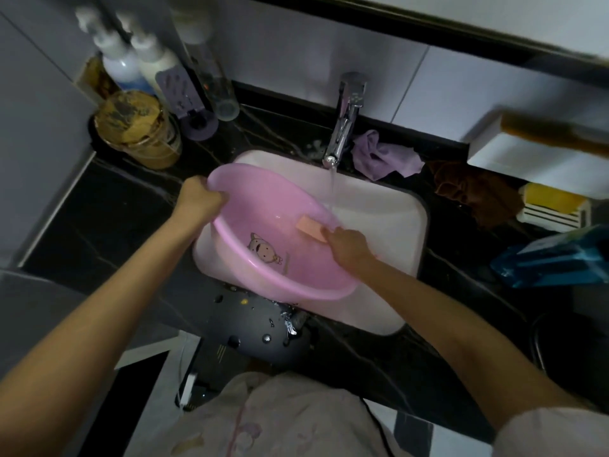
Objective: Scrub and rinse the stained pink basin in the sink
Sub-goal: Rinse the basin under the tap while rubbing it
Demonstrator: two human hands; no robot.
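Left hand (199, 201) grips the basin (273, 232) rim, tilting it over the sink (379, 232); right hand (347, 245) pinches a sponge (311, 227) against its inner wall beside the tap (344, 127) stream. Best to hold the tilt steady and scrub firmly round the wall so water carries the stains off.

Black counter (108, 206) w/ purple rag (382, 156), brown cloth (474, 192) (crumpled).
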